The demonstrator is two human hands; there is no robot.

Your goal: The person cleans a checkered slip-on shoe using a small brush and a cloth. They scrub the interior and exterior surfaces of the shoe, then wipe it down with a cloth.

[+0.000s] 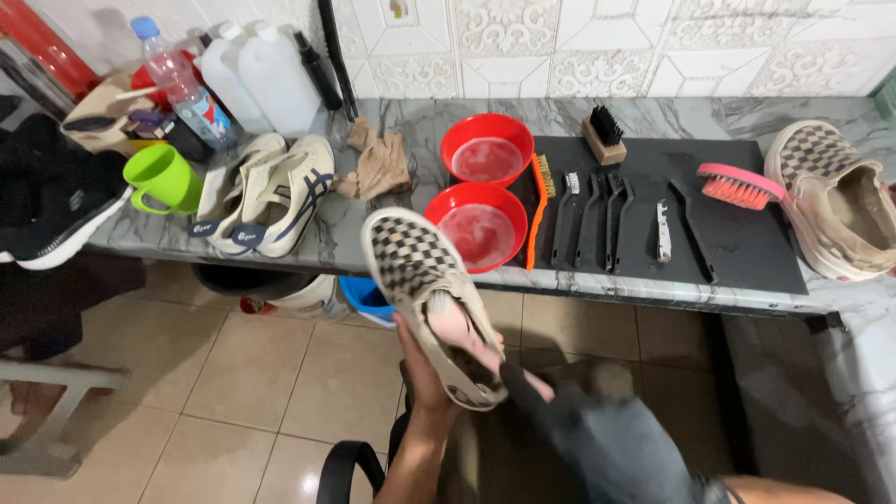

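Observation:
My left hand point(417, 366) holds a checkered slip-on shoe point(420, 266) from below, toe pointing at the counter, with fingers curled into its opening. My right hand point(569, 422), in a dark glove and blurred, touches the heel end of the shoe; its grip is unclear. The matching checkered shoe point(831, 191) lies at the right end of the marble counter point(317, 245).
Two red bowls point(485, 149) point(478, 229) of liquid stand beside a black mat point(737, 247) with several brushes and a pink brush point(739, 184). White sneakers point(271, 191), beige gloves point(378, 166), a green mug point(163, 177), bottles and jugs are at the left. A blue bucket point(369, 301) sits below.

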